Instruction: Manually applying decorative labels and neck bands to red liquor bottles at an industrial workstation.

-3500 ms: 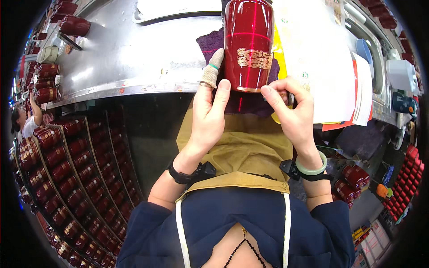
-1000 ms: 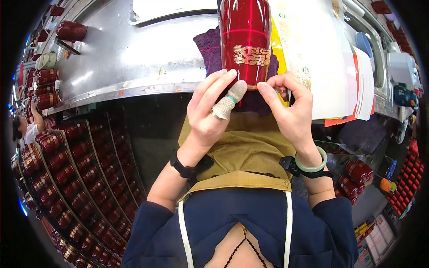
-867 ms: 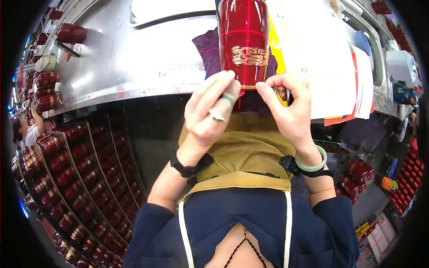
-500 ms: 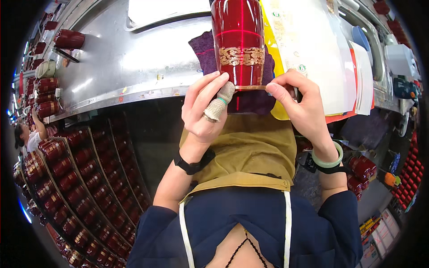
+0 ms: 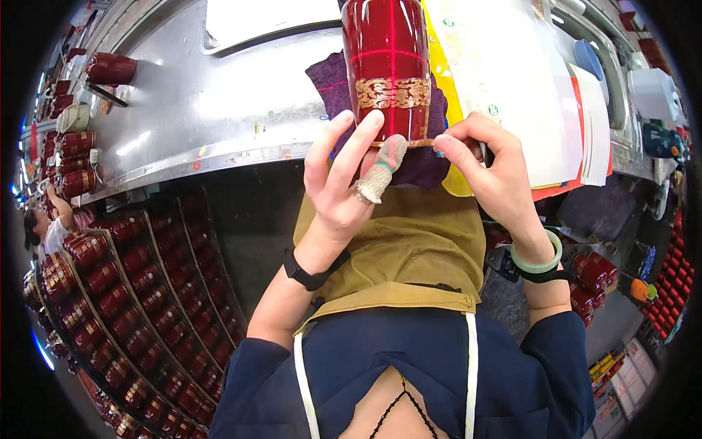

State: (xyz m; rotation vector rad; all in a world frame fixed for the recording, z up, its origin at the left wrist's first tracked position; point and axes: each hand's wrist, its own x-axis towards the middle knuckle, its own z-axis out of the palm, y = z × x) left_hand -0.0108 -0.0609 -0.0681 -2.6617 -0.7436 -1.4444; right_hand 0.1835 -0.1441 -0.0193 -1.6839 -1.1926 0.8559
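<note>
A glossy dark red jar point(image 5: 384, 58) with a gold patterned band lies on a purple cloth point(image 5: 327, 77), its end toward me. Red light lines cross over it. Along the near rim runs a thin gold strip point(image 5: 419, 143). My left hand point(image 5: 340, 186) has its fingers stretched apart against the jar's near left side. Its thumb, in a knitted finger cover point(image 5: 382, 172), presses on the strip at the rim. At the right end of the strip, my right hand point(image 5: 497, 164) pinches it between thumb and forefinger, with the other fingers curled.
White printed sheets point(image 5: 523, 95) and a yellow sheet point(image 5: 447, 88) lie right of the jar on the metal table point(image 5: 241, 110). A white tray point(image 5: 270, 18) is at the back. Racks of red jars point(image 5: 139, 293) stand lower left, near another person point(image 5: 55, 227).
My left thumb has slid right along the near rim, and the left fingers have spread wider. The right hand keeps its pinch in nearly the same place.
</note>
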